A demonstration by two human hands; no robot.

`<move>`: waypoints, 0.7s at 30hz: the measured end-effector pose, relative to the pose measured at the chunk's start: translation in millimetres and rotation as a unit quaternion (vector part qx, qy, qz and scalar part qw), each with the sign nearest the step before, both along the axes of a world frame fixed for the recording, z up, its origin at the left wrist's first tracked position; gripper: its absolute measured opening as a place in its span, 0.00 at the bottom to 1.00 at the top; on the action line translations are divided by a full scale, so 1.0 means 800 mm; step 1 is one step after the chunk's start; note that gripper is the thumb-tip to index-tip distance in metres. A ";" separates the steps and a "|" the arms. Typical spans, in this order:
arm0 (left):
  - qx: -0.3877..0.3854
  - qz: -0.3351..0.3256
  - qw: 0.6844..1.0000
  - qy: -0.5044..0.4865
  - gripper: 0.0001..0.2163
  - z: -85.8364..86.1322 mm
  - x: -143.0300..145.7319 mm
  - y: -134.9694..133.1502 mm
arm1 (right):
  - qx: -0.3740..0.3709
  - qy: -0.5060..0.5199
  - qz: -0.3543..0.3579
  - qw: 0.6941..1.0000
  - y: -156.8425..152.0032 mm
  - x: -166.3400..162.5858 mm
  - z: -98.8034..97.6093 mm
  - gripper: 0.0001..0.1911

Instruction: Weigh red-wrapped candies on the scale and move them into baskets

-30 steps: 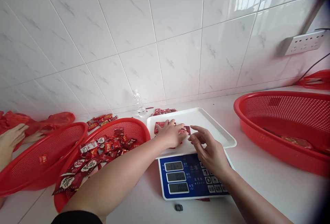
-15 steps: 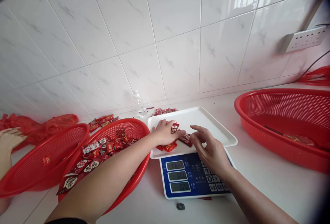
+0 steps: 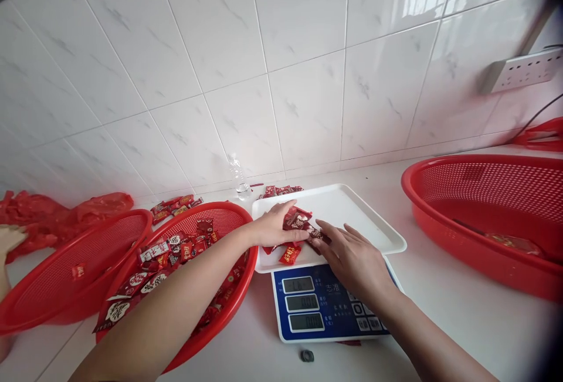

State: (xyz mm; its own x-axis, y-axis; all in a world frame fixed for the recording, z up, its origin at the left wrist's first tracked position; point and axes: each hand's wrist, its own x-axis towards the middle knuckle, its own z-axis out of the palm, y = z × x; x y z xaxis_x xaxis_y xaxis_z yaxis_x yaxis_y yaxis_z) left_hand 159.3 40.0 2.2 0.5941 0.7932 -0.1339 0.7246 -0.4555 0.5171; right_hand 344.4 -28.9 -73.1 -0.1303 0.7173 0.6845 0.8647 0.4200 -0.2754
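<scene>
On the white scale tray (image 3: 365, 217) lies a small pile of red snack packets (image 3: 295, 221). My left hand (image 3: 273, 226) reaches in from the left and is closed around the pile, its thumb across the front. From the right, my right hand (image 3: 354, 256) grips the dark red packet (image 3: 317, 234) at the pile's right edge with its fingertips. One bright red packet (image 3: 290, 254) lies on the tray below my left thumb. The tray sits on a blue scale (image 3: 308, 332), whose keys are partly covered by my right hand.
A red basket (image 3: 250, 264) full of packets stands left, beside another red basket (image 3: 39, 288) and red plastic bags (image 3: 105, 209). At right is a large red basket (image 3: 440, 247). Behind the tray are a clear bottle (image 3: 241, 182) and more packets (image 3: 281, 190).
My right hand has moved left onto the packet, its fingers now closed in. My left hand has drawn the packets closer together. Another person's hand at the far left has shifted mostly out of view.
</scene>
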 end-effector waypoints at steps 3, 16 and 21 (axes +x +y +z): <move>-0.011 -0.052 0.998 0.015 0.43 0.009 -0.016 -0.005 | -0.017 -0.013 0.035 0.999 -0.002 0.001 0.001 0.16; -0.032 -0.040 0.999 0.008 0.44 0.023 -0.032 -0.025 | -0.008 0.000 0.056 0.998 0.000 0.001 0.000 0.14; 0.017 -0.029 0.999 0.042 0.34 0.015 -0.046 -0.035 | -0.004 0.010 0.064 0.998 0.001 0.001 0.000 0.13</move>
State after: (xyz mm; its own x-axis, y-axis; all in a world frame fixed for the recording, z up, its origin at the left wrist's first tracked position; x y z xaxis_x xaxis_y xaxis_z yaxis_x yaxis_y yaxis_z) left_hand 122.2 12.0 14.1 0.6268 0.7629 -0.1585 0.7370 -0.5146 0.4382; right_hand 345.0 -28.3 -72.9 -0.2082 0.7010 0.6821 0.7982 0.5248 -0.2957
